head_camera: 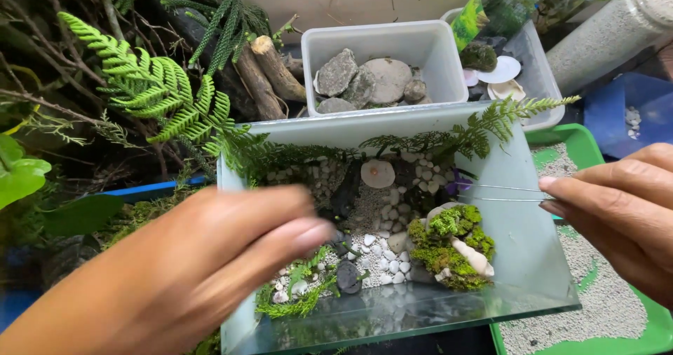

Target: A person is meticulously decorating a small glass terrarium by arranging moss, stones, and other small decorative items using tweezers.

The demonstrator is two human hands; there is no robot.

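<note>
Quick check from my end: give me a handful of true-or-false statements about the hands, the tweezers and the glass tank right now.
1. The right hand holds thin metal tweezers. True.
2. The tweezers' tips are outside the glass tank. False: they reach into it, near the fern frond.
3. The left hand holds a stone. False: it holds nothing, blurred over the tank's left side.
4. The tub behind the tank holds grey stones. True.

A: Views held?
B: One, head-worn, looking steeply down and forward, close over the glass tank [392,306].
A: Frame edges?
B: Left hand [189,271] low, right hand [620,211] right.
</note>
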